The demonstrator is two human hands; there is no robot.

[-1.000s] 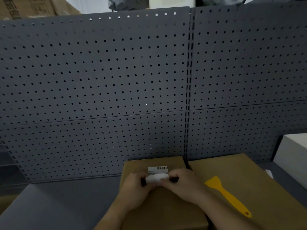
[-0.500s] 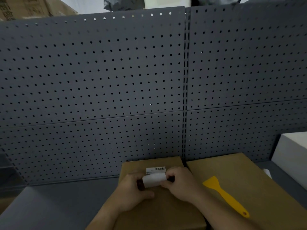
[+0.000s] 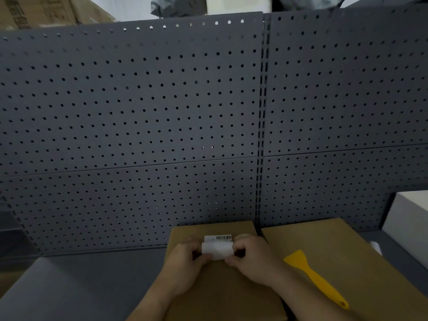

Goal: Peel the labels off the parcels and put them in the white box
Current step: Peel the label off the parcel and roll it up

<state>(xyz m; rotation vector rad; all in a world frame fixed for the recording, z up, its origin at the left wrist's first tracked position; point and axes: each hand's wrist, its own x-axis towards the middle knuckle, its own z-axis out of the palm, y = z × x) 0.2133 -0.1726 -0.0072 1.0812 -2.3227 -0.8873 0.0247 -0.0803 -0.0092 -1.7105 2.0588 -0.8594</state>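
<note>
A brown cardboard parcel [image 3: 222, 290] lies in front of me on the grey table. A white label [image 3: 217, 247] with a barcode strip along its far edge is curled up off the parcel's top. My left hand [image 3: 185, 262] pinches the label's left side and my right hand [image 3: 249, 258] pinches its right side. The label's near part is folded back over itself, blank side showing, while the barcode edge lies flat on the cardboard. A second, wider brown parcel [image 3: 347, 249] lies to the right. The white box [image 3: 410, 218] stands at the right edge, only partly in view.
A yellow plastic scraper [image 3: 317, 279] rests on the right parcel. A dark grey pegboard wall [image 3: 139, 123] rises right behind the parcels. Grey table surface [image 3: 81, 281] stretches to the left. Cardboard boxes [image 3: 46, 10] sit above the wall.
Both hands have kept hold of the label and rolled it a bit farther back toward the barcode edge. The view has shifted slightly.
</note>
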